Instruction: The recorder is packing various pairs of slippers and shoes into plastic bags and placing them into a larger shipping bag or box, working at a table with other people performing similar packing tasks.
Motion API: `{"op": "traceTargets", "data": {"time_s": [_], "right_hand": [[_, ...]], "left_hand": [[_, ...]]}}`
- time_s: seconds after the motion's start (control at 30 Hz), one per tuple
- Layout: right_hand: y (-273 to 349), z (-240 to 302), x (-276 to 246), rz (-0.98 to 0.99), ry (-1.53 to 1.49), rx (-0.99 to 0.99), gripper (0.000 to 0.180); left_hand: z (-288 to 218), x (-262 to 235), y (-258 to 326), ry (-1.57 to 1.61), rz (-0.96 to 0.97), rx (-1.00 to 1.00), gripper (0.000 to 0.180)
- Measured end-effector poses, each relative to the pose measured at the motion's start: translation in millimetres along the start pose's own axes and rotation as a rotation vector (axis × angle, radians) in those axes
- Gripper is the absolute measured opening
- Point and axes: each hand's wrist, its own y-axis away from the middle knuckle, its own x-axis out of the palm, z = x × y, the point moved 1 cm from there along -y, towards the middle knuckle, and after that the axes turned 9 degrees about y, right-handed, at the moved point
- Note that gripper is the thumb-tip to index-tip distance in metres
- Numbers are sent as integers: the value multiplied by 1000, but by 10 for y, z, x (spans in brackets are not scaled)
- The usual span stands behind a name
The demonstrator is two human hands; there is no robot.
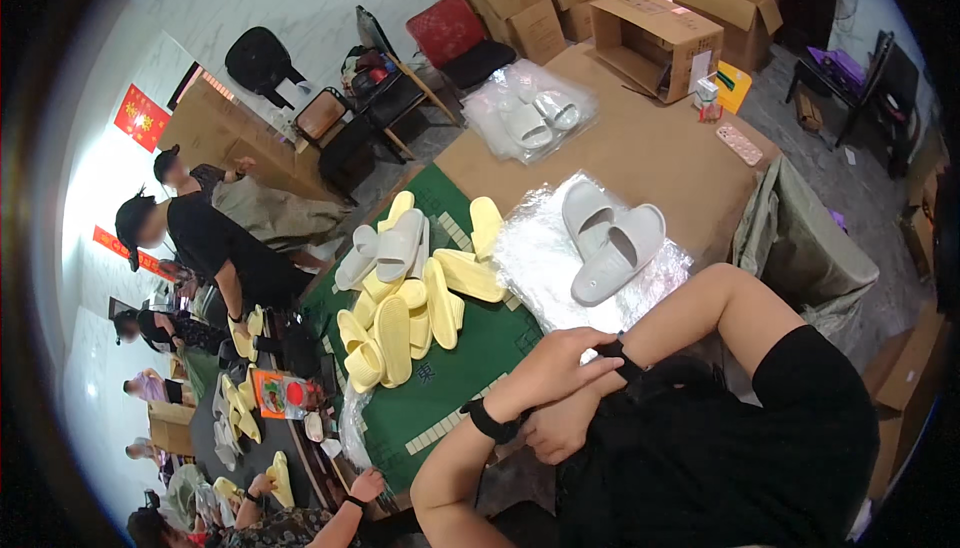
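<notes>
My left hand [548, 370] reaches across to my right wrist, its fingers closed on the black wristband [628, 360] there. Under it, my right hand [562, 428] hangs with its fingers curled in, and I see nothing in them. Another black band [488, 422] circles my left wrist. Just beyond my hands, a pair of grey slippers [612, 246] lies on clear plastic bags [530, 266]. To their left, several yellow slippers [393, 340] and a grey pair [400, 246] are heaped on a green table mat [470, 363].
Another bagged grey pair of slippers [535, 120] lies on the brown tabletop [640, 148]. An open carton [655, 43] and a phone [740, 144] are at the far right. Co-workers [225, 248] handle slippers on the left; another person's hand [367, 485] is at the mat's near corner.
</notes>
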Motion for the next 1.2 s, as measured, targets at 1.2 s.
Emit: {"op": "traceTargets", "data": {"time_s": [1.2], "right_hand": [[-148,198,-80,137,134,-146,13]], "left_hand": [[745,439,-89,1172,-226,-756,22]]}}
